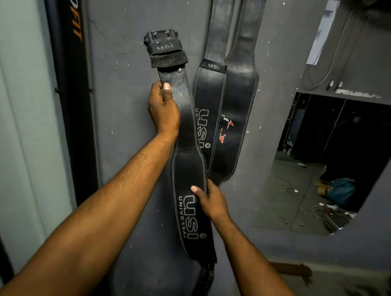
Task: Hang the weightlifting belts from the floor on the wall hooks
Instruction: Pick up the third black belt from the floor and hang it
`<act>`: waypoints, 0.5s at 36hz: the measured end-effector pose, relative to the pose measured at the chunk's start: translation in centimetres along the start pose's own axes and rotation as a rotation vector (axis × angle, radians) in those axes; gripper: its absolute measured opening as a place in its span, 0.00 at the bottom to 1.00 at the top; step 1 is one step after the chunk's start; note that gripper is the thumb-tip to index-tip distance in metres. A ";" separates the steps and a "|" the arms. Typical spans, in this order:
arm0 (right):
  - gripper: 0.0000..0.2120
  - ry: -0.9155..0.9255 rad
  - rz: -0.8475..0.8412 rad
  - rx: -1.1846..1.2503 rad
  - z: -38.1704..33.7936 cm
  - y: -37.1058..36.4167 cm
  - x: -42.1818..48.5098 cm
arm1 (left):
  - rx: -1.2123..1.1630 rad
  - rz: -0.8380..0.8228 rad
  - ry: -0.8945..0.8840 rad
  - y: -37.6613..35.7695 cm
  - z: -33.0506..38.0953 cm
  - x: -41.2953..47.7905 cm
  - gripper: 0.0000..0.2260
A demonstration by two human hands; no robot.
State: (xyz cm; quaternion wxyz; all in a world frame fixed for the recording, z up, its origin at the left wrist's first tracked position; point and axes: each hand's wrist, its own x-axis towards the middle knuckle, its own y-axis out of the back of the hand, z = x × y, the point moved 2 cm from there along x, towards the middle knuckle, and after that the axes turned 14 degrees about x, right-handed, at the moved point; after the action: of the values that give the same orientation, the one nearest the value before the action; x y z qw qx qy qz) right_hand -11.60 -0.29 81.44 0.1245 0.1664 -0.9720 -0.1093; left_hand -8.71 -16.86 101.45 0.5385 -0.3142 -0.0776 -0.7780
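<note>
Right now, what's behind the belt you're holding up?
Two belts on the grey wall: a left hanging belt and a right hanging belt. The held belt covers the left hanging belt's lower left edge. Their hooks are out of view.

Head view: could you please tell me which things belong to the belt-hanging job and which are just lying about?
Job: held belt, left hand, right hand, hung USI belt, hung red-logo belt.
Lying about: blue bag, white cables, wooden piece.
</note>
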 end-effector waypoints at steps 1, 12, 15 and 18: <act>0.20 -0.001 -0.027 0.030 -0.2 0.1 0.0 | 0.003 -0.001 0.001 0.0 0.0 0.0 0.08; 0.20 -0.202 -0.299 0.064 1.1 0.1 -1.3 | -0.003 -0.110 -0.067 0.3 0.7 0.5 0.06; 0.18 -0.165 -0.458 0.186 -3.6 1.2 -1.3 | 0.012 -0.168 -0.095 0.5 0.6 0.2 0.06; 0.20 0.078 -0.319 0.313 -9.9 1.8 0.1 | 0.043 -0.238 -0.157 0.4 0.9 -0.8 0.06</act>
State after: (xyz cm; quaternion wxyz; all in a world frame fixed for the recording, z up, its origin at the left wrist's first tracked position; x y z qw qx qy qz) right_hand -9.50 -0.33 91.29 0.1159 0.3393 -0.9330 0.0309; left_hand -7.78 -15.98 101.57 0.4414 -0.3513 -0.1728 -0.8074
